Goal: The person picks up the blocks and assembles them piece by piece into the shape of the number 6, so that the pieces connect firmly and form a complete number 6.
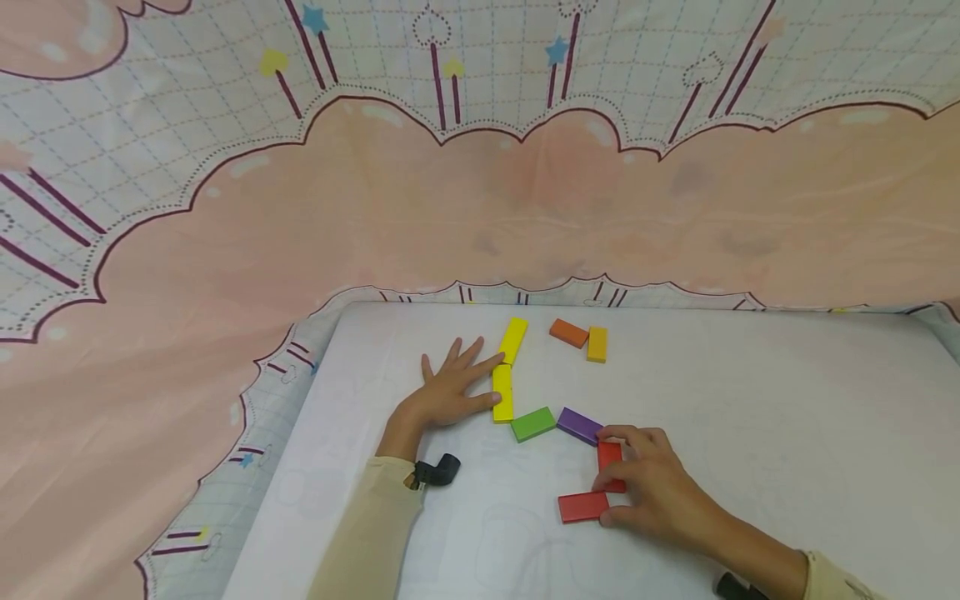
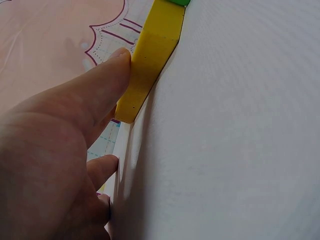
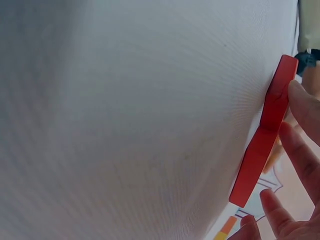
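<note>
My left hand (image 1: 450, 392) lies with fingers spread beside two yellow blocks. Its thumb touches the lower yellow block (image 1: 503, 400), also seen in the left wrist view as a yellow block (image 2: 152, 55); another fingertip reaches the upper yellow block (image 1: 514, 337). My right hand (image 1: 660, 487) bends over two red blocks that meet at a corner. Thumb and a finger pinch the right end of the lower red block (image 1: 579, 507). Another finger reaches the top of the upper red block (image 1: 610, 454), near the purple block (image 1: 579, 425). A green block (image 1: 533, 424) lies between yellow and purple.
An orange block (image 1: 568, 333) touches a yellow-orange block (image 1: 597, 344) farther back. All blocks lie flat on a white tabletop (image 1: 787, 433). A patterned pink and white cloth (image 1: 525, 208) hangs behind the table and along its left side.
</note>
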A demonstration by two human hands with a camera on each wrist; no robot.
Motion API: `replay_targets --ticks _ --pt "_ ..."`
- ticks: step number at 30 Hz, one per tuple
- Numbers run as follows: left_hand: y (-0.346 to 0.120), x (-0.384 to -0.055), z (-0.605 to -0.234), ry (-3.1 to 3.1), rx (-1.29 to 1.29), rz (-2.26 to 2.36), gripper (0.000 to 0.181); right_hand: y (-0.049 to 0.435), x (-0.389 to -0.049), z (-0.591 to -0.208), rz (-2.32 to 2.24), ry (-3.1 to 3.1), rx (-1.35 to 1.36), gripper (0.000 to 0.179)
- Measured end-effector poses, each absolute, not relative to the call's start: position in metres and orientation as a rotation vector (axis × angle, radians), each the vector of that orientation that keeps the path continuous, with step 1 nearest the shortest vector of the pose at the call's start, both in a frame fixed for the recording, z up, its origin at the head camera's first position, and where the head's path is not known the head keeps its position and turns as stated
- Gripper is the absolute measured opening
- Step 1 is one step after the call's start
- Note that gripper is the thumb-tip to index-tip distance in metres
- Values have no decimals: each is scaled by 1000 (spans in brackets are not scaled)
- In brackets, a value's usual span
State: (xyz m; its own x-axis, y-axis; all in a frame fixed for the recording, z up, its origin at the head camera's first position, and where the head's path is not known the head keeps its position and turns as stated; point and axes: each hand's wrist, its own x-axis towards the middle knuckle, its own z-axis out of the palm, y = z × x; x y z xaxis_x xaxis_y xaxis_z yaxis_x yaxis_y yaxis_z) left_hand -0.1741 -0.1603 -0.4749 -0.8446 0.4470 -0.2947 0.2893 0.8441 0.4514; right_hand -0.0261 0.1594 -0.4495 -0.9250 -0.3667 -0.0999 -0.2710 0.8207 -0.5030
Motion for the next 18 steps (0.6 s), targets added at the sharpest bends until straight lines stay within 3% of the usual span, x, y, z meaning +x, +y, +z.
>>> replay_targets --ticks 18 --pt "-160 -175 -476 2624 553 567 72 159 -29 -449 -726 2803 -468 34"
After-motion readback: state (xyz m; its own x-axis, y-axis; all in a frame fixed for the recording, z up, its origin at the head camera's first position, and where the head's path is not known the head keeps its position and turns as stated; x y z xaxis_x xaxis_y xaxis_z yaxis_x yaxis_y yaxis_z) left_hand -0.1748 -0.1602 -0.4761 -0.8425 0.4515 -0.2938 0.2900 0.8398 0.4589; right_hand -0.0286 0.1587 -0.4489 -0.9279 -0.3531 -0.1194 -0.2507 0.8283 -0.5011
